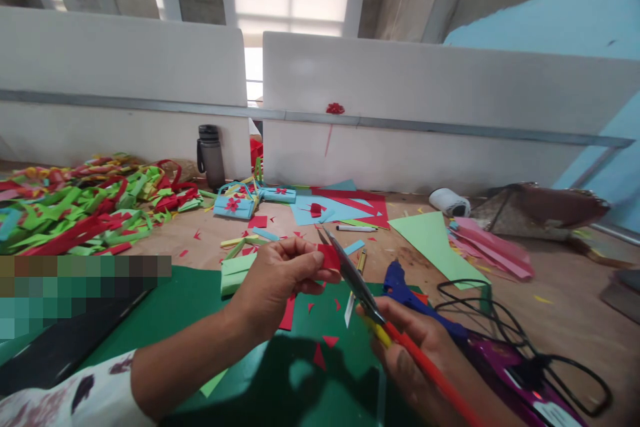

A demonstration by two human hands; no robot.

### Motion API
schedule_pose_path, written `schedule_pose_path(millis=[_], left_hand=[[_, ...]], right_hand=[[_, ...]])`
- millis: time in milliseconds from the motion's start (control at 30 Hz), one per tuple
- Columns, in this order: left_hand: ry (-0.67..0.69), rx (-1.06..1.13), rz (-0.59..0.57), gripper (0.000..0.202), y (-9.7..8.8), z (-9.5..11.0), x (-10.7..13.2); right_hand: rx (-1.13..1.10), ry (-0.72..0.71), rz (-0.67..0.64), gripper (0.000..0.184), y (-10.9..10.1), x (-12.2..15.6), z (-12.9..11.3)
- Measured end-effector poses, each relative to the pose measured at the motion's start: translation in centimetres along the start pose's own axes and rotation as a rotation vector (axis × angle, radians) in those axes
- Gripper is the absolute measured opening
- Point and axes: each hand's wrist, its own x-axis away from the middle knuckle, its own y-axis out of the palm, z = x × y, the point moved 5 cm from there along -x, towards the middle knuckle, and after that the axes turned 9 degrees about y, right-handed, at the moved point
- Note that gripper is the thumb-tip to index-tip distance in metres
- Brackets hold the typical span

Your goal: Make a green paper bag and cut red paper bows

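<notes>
My left hand (277,280) pinches a small folded piece of red paper (329,256) above a dark green sheet (200,307) on the table. In my right hand (415,340) is a pair of scissors (353,277) with red and yellow handles. The grey blades point up and left, and they meet the red paper at its right edge. Small red offcuts (330,340) lie on the green sheet below both hands.
A heap of red and green paper strips (85,203) fills the left. Blue paper baskets (235,203), red and blue sheets (345,207), a light green sheet (430,237), pink strips (493,253), a dark bottle (211,155), a tape roll (449,201), a blue glue gun (400,283) and a black cord (500,313) lie around.
</notes>
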Motion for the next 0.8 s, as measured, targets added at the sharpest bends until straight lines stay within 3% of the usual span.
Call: schedule_pose_path(millis=[233,600,800], left_hand=[[0.015,-0.068,-0.059,0.019,-0.3,0.2,-0.2],[0.003,-0.121,-0.134,0.016,-0.4,0.4,-0.6],[0.009,-0.143,-0.171,0.017,-0.5,0.3,-0.9]], right_hand=[[0.020,-0.011,0.027,0.056,-0.3,0.0,0.6],[-0.062,-0.026,-0.099,0.047,-0.2,0.2,0.5],[-0.111,0.109,-0.156,0.047,-0.6,0.4,2.6]])
